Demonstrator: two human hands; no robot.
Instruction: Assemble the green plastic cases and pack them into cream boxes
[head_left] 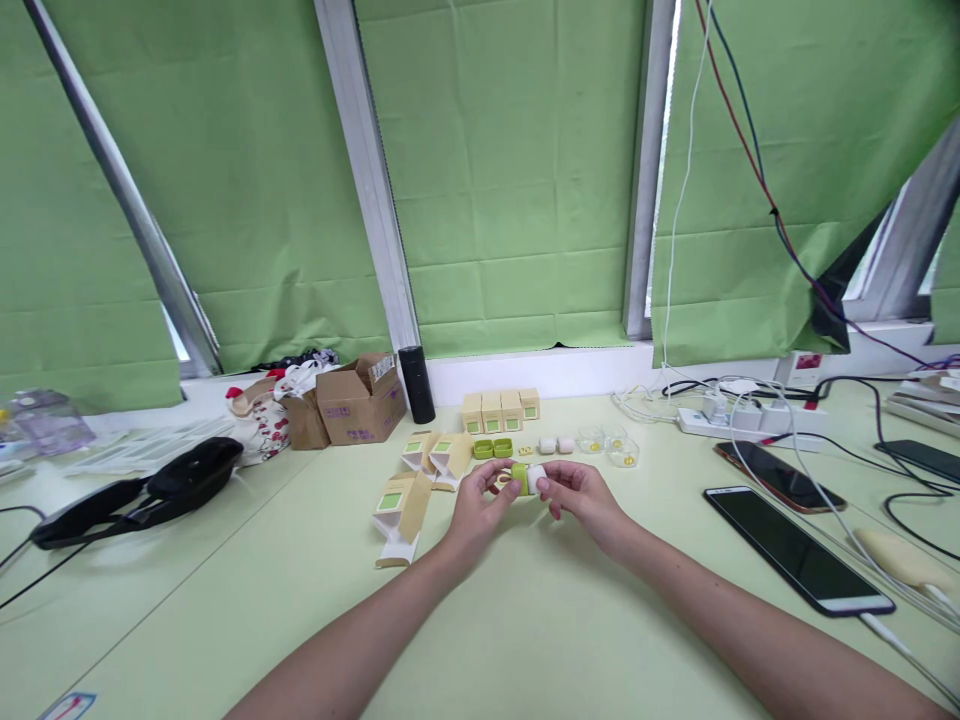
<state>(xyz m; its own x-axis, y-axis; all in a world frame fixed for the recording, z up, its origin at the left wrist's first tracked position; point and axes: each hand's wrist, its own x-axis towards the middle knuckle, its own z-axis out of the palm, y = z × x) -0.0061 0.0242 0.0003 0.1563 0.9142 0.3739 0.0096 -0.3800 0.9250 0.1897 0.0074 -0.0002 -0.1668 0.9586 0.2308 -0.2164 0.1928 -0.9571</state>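
Observation:
Above the table's middle, my left hand (478, 505) pinches a small green case (519, 478) with a tan loop on its left side. My right hand (583, 498) closes on a white cylindrical piece (535, 479), which meets the case's right side. I cannot tell whether the two are joined. Just beyond my hands lie two green square cases (493, 448), some tiny yellow pieces (526, 450), two whitish cylinders (556, 444) and several clear round containers (609, 442) with yellow bits. Opened cartons (405, 503) rest left of my left hand.
Several small cartons (501, 410) stand at the back, near a black cylinder (417, 385) and a cardboard box (361, 400). A black bag (161, 490) lies left. Phones (795, 548), cables and a power strip (750, 420) occupy the right side.

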